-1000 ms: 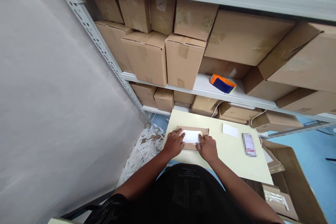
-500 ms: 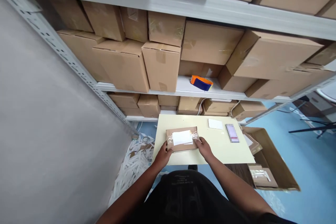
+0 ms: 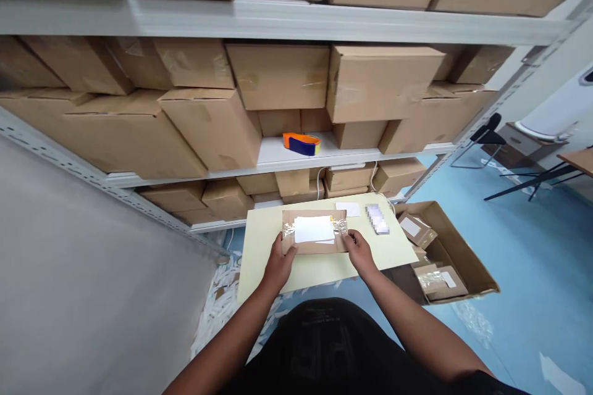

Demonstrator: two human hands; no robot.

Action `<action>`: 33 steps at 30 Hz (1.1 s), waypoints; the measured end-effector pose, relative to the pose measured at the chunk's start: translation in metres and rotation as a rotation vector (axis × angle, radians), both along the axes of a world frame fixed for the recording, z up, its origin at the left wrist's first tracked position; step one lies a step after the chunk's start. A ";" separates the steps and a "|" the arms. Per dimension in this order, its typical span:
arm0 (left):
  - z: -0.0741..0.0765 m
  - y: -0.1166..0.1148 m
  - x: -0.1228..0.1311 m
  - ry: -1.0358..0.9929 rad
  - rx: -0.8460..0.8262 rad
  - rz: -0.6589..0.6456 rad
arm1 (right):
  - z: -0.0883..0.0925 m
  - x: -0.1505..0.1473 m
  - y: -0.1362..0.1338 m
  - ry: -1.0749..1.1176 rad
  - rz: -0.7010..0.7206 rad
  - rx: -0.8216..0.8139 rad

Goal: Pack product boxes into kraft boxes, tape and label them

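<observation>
Both of my hands hold a flat cardboard parcel (image 3: 291,245) over the small cream table. My left hand (image 3: 280,259) grips its left end, thumb on top. At the right end my right hand (image 3: 359,251) has its fingers closed on the edge. White paper labels (image 3: 314,229) lie on the parcel's top face, with shiny clear tape on both sides of them. Behind the parcel, a white card (image 3: 348,208) lies on the table (image 3: 259,241). Right of that is a blurred-out phone-like item (image 3: 377,220).
A large open carton (image 3: 470,259) with several taped parcels (image 3: 442,282) stands right of the table. Shelves (image 3: 287,163) full of cardboard boxes rise in front, with an orange and blue strap roll (image 3: 301,144) on one. White paper strips (image 3: 213,315) litter the floor at left.
The view has turned to the right. The parcel is lifted and tipped toward me, still between both hands. More of the carton's parcels and the room at right now show.
</observation>
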State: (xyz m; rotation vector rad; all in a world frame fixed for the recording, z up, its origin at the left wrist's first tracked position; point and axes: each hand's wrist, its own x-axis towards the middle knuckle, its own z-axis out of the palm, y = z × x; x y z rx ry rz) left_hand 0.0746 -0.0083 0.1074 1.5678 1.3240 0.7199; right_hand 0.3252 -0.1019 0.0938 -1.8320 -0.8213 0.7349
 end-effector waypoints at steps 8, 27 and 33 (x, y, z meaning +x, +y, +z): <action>0.026 -0.040 0.149 -0.037 -0.029 -0.173 | 0.013 0.135 -0.069 -0.020 -0.148 0.039; 0.044 0.016 0.441 0.035 0.005 -0.913 | 0.009 0.269 -0.154 -0.100 -0.823 -0.048; 0.042 0.023 0.522 0.004 -0.030 -1.004 | 0.010 0.301 -0.164 -0.118 -0.871 -0.120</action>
